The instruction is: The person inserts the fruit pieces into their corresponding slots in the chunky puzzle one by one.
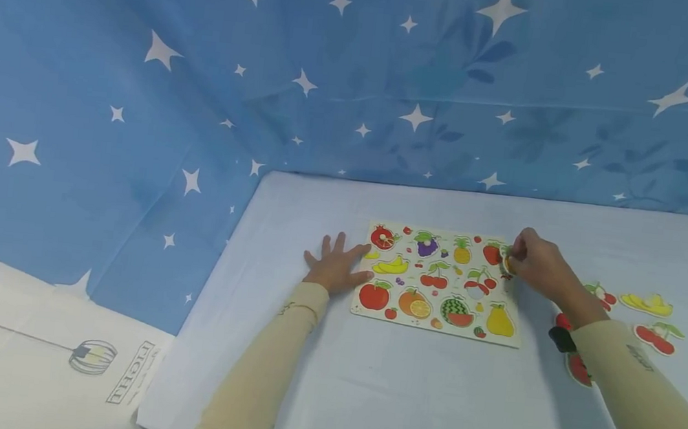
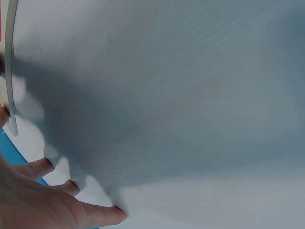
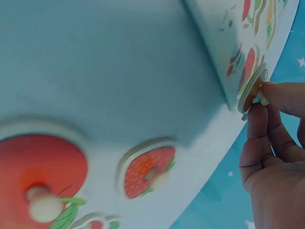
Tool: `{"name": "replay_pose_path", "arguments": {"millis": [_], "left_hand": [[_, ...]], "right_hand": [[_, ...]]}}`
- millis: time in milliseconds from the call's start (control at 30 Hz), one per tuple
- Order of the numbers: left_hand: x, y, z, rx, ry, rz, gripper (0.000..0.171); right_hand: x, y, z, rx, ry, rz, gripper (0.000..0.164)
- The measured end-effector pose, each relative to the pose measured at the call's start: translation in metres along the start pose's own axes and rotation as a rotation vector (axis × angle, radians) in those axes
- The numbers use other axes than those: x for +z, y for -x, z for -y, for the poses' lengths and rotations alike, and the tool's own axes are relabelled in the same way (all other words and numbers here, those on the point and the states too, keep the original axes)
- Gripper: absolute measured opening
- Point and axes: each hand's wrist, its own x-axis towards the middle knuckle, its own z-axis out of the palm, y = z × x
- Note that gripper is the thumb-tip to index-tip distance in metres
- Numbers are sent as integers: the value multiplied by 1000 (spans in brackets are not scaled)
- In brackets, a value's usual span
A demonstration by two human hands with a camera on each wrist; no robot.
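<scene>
A white fruit puzzle board (image 1: 445, 286) lies on the table, printed with fruit pictures in rows. My left hand (image 1: 337, 267) rests with spread fingers at its left edge, thumb and a finger over the border; several of its fingertips (image 2: 114, 214) touch the table cloth in the left wrist view. At the board's upper right corner, my right hand (image 1: 540, 259) pinches a small round puzzle piece with an orange picture (image 3: 253, 91) by its pale knob. This piece is tilted up on its side, close to the strawberry picture (image 1: 492, 254).
Loose pieces lie right of the board: bananas (image 1: 646, 304), cherries (image 1: 655, 338) and several red ones partly under my right forearm. The right wrist view shows a knobbed red apple piece (image 3: 38, 167) and a strawberry piece (image 3: 143, 176). A blue star-patterned cloth (image 1: 358, 71) hangs behind the table.
</scene>
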Motion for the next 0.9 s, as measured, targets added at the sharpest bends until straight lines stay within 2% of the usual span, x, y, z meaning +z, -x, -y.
{"name": "replay_pose_path", "arguments": {"millis": [167,600,900], "left_hand": [[-1,-2,-1,14,-8,-9,69],[0,1,0,11,-21,-18,68],[2,0,2,1,-20,-21,68]], "right_hand": [[7,-8,9,-23,-2,12,20],[31,-30,38,-67,-6,64,14],[43,-46,50,-103,5,90,14]]}}
